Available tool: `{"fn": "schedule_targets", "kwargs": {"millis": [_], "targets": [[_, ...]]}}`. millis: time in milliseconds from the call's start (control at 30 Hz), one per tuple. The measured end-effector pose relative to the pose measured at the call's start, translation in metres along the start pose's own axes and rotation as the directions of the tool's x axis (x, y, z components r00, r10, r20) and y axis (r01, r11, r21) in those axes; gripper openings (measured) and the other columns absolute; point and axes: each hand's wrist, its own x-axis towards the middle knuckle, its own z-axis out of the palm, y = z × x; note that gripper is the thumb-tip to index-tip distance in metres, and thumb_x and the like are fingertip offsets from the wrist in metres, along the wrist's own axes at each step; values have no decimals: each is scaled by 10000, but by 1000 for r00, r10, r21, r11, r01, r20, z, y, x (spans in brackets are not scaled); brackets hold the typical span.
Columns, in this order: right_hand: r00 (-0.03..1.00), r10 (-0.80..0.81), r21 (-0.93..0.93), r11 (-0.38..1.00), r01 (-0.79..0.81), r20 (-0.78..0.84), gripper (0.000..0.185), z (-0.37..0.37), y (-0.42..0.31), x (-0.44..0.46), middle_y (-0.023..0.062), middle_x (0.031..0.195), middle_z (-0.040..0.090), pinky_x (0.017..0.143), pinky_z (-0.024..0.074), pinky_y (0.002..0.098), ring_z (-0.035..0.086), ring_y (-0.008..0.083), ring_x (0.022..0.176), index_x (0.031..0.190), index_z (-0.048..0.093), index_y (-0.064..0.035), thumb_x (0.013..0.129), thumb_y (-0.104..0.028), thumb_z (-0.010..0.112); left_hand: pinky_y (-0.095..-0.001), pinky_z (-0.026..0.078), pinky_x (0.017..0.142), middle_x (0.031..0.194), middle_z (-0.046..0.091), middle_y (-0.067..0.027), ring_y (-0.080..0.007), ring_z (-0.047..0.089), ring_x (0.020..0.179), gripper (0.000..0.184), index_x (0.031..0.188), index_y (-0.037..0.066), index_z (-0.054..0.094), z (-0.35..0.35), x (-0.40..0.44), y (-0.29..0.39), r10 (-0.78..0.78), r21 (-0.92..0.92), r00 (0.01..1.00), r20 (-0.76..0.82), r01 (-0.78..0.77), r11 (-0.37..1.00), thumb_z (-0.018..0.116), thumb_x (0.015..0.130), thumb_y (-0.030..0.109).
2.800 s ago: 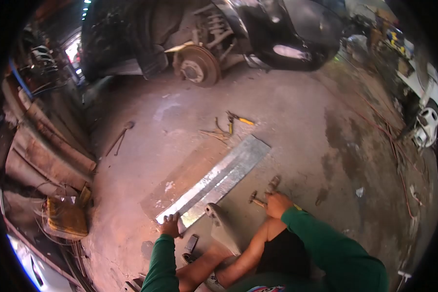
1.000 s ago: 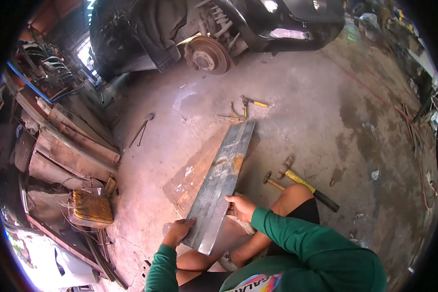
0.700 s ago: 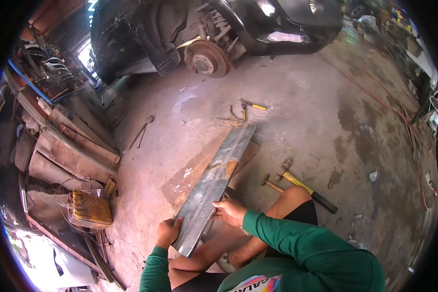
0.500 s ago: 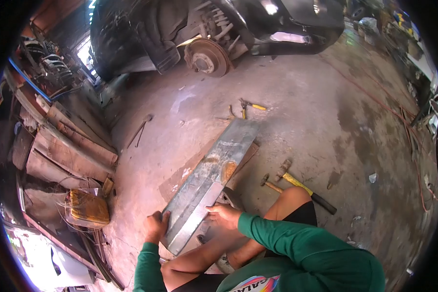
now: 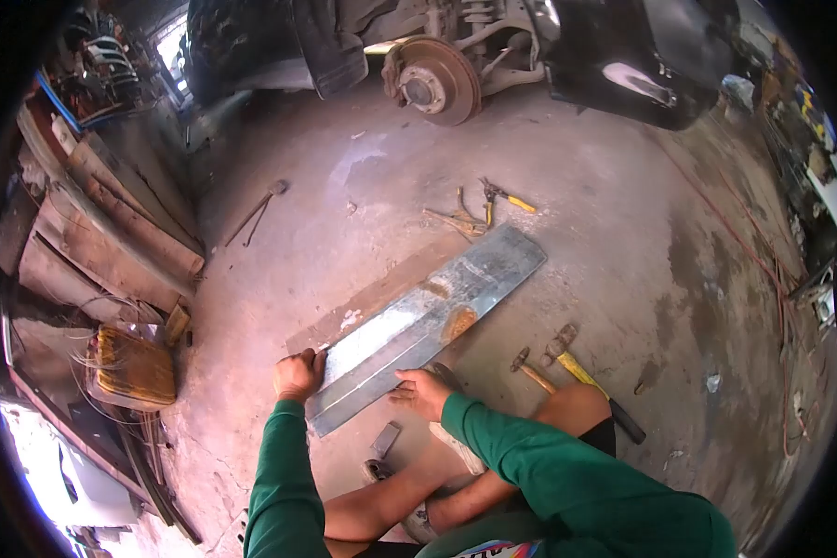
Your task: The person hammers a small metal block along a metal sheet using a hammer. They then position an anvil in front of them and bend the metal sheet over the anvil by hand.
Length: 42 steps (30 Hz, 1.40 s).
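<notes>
A long, bent sheet metal panel (image 5: pixel 391 339) lies slantwise in front of me, grey and shiny with a rusty patch near its middle. My left hand (image 5: pixel 299 375) is closed on its near left edge, the thumb side against the metal. My right hand (image 5: pixel 422 393) holds the lower long edge, with some fingers under the panel and partly hidden. Just below the panel, a small grey metal block (image 5: pixel 386 439) sits on the floor by my foot. Beneath the panel's upper side a flat brown sheet (image 5: pixel 358 302) shows on the floor.
Right of the panel lie a yellow-and-black-handled hammer (image 5: pixel 586 372) and a smaller wooden-handled hammer (image 5: pixel 534 374). Yellow-handled pliers (image 5: pixel 507 197) rest beyond its far end. Ahead stands a dark car with an exposed brake disc (image 5: pixel 437 84). A yellow container (image 5: pixel 135 367) is at left.
The panel has turned clockwise to a flatter slant, its far end swinging right and its near end rising in view. Both hands keep hold of it. My view has shifted somewhat.
</notes>
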Motion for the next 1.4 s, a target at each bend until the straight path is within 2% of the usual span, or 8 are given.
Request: {"fn": "schedule_targets", "kwargs": {"millis": [367, 467, 567, 667, 900, 1200, 1267, 1400], "targets": [[982, 111, -338, 928, -159, -156, 314, -4, 6, 22, 72, 1159, 650, 990, 567, 430, 677, 231, 1109, 1244, 620, -84, 1013, -253, 749, -527, 481, 1067, 1244, 736, -150, -361, 613, 1297, 305, 1160, 113, 716, 139, 32, 2, -68, -200, 998, -1, 66, 978, 648, 1027, 378], [993, 108, -480, 869, -122, -56, 415, 0, -12, -22, 125, 1334, 671, 1037, 575, 430, 710, 270, 1192, 1420, 574, -45, 1051, -192, 692, -533, 465, 1098, 1397, 656, -159, -397, 544, 1371, 507, 1370, 108, 641, 120, -1, 14, -186, -189, 980, -70, 170, 967, 746, 962, 391], [999, 29, -630, 776, 5, 43, 535, -4, -49, -82, 160, 1428, 668, 1040, 589, 424, 714, 277, 1212, 1558, 499, -34, 1064, -161, 662, -555, 378, 1237, 1607, 467, -269, -480, 434, 1484, 1174, 1621, 0, 395, 122, -44, 5, -554, -313, 819, 154, 572, 758, 897, 760, 621], [985, -175, -792, 603, 97, -13, 499, -42, -86, -124, 152, 1347, 705, 990, 587, 380, 708, 233, 1179, 1516, 542, -17, 1059, -169, 674, -569, 315, 1283, 1676, 363, -332, -544, 311, 1558, 1495, 1652, -104, 270, 138, -90, 1, -508, -305, 762, 402, 634, 710, 908, 632, 784], [755, -615, -971, 201, -126, -226, 494, -186, -136, -125, 169, 1348, 703, 964, 580, 408, 706, 275, 1159, 1436, 615, 22, 1016, -213, 723, -585, 275, 1299, 1655, 390, -339, -542, 312, 1558, 1330, 1571, -60, 467, 139, -96, 4, -450, -283, 825, 341, 547, 788, 961, 601, 703], [872, -361, -569, 813, 121, -330, 647, -155, -162, -32, 161, 1303, 574, 928, 620, 499, 650, 307, 1099, 1579, 455, -21, 1053, -307, 700, -566, 389, 1181, 1357, 682, -288, -459, 485, 1408, 992, 1328, -25, 693, 133, -110, 25, -502, -261, 842, 198, 539, 801, 989, 604, 585], [799, -359, -299, 925, 235, -483, 675, -133, -172, 0, 170, 1318, 542, 956, 609, 536, 639, 331, 1080, 1616, 421, -39, 1065, -331, 680, -563, 395, 1180, 1363, 675, -284, -462, 483, 1412, 989, 1337, -13, 692, 131, -111, 24, -495, -293, 825, 271, 561, 774, 989, 606, 582], [634, -380, -419, 903, 96, -674, 638, -111, -176, 45, 179, 1327, 598, 874, 593, 541, 634, 320, 1011, 1608, 487, -61, 1078, -368, 661, -570, 428, 1184, 1540, 501, -296, -509, 430, 1451, 1137, 1513, 41, 562, 116, -121, 50, -569, -226, 736, 368, 664, 713, 1016, 601, 548]]}}
